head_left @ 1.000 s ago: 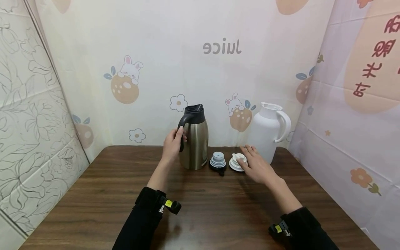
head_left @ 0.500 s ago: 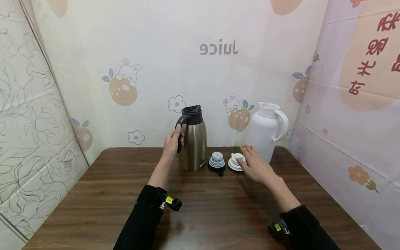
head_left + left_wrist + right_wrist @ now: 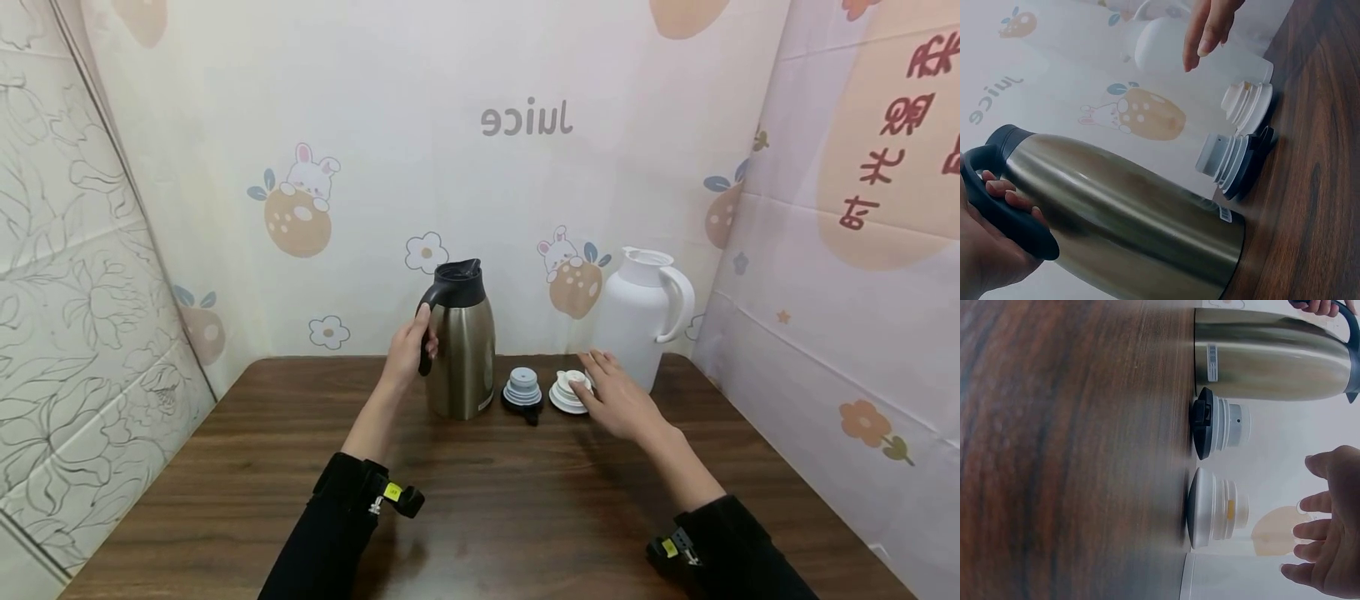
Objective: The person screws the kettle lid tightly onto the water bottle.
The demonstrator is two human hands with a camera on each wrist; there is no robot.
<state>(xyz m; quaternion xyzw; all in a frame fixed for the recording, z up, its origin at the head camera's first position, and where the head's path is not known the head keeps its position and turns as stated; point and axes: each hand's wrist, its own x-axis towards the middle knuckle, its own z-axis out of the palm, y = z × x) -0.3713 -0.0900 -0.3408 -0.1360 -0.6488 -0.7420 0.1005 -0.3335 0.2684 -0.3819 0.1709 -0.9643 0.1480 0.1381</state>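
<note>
My left hand (image 3: 405, 348) grips the black handle (image 3: 1004, 206) of a brushed gold-steel thermos jug (image 3: 462, 354), which stands upright with its black spout top uncovered. To the right of the jug, a black stopper lid (image 3: 522, 392) rests upside down on the table, its grey plug (image 3: 1238, 425) pointing up. A white stopper lid (image 3: 566, 392) lies upside down beside it. My right hand (image 3: 617, 398) hovers over the white lid with fingers extended, holding nothing. In the right wrist view a gap shows between the fingers (image 3: 1315, 530) and that lid.
A white thermos jug (image 3: 633, 321) with its handle turned right stands behind my right hand, near the back edge of the brown wooden table (image 3: 480, 517). Printed cloth walls (image 3: 375, 167) close off the back and both sides.
The steel jug and my left hand on its handle have come slightly nearer to me. My right hand, both lids and the white jug hold their places.
</note>
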